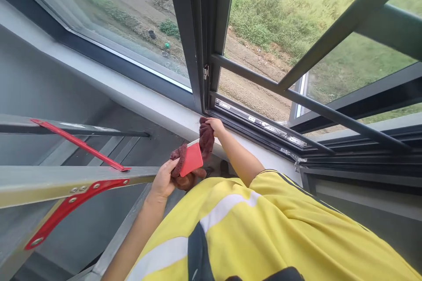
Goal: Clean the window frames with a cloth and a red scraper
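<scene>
My left hand point(164, 181) holds a flat red tool point(191, 160) together with the lower end of a dark red cloth point(206, 140). My right hand point(216, 126) grips the upper end of that cloth and presses it against the white sill point(138, 96) at the bottom corner of the dark window frame point(198, 52). The cloth stretches between both hands. My yellow shirt with white stripes point(263, 228) fills the lower middle of the view.
An aluminium ladder with red braces point(69, 180) stands at the left, under my left arm. The window sash point(329, 109) is swung open outward to the right. Far below outside are a dirt road and grass point(280, 9).
</scene>
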The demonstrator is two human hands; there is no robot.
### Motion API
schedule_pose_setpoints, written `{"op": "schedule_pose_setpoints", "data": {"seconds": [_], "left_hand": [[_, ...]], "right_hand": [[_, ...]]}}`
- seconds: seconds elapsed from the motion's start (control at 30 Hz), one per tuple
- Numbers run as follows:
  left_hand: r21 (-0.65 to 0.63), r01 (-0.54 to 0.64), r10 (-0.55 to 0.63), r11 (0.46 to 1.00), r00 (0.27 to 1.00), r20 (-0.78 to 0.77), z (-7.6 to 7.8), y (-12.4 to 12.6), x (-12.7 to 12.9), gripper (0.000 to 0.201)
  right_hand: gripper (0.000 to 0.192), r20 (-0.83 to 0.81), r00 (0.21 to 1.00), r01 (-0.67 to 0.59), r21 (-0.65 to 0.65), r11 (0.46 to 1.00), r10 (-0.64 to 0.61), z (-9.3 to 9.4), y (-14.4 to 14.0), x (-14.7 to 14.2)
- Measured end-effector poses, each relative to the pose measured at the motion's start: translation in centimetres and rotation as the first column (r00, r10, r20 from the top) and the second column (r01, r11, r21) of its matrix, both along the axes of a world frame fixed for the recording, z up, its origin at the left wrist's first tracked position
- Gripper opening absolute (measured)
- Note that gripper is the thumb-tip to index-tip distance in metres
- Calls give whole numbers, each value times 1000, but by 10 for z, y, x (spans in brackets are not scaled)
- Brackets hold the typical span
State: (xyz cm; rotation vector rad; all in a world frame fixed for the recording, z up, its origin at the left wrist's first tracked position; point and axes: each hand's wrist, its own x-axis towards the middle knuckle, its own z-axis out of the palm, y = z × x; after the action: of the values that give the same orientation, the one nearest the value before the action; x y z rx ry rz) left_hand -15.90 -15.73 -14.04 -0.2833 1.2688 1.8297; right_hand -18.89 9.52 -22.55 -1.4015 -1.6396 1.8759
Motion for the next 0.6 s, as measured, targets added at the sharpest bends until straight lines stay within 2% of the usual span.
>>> {"op": "schedule_pose_setpoints", "data": {"seconds": [0.07,0.1,0.17,0.2,0.27,0.37,0.43,0.53,0.6], "left_hand": [[35,25,-25,999,1000,2,2,8,2,30],[49,43,-44,998,999,5,3,12,4,30],[69,70,-71,995,997,15,4,21,8,30],[78,78,-79,994,997,21,4,25,9,29],[93,78,-81,993,996,37,5,32,11,31],[90,64,-70,994,996,61,5,37,9,32],[75,47,-51,996,997,63,3,38,7,30],[89,9,-13,996,998,54,-1,38,4,26],[98,-20,13,995,998,64,-6,37,3,24]], "right_hand": [[25,19,999,-47,187,981,45,10,14,11],[28,52,997,-78,324,943,65,14,20,12],[31,196,973,-213,548,809,124,18,25,9],[33,300,941,-313,592,743,157,18,25,3],[36,503,842,-490,563,665,195,16,20,-10],[36,640,741,-585,468,663,203,11,17,-29],[32,621,748,-587,458,667,232,10,26,-30],[21,472,788,-605,475,639,395,12,50,-14],[14,370,810,-586,489,646,455,14,62,0]]}}
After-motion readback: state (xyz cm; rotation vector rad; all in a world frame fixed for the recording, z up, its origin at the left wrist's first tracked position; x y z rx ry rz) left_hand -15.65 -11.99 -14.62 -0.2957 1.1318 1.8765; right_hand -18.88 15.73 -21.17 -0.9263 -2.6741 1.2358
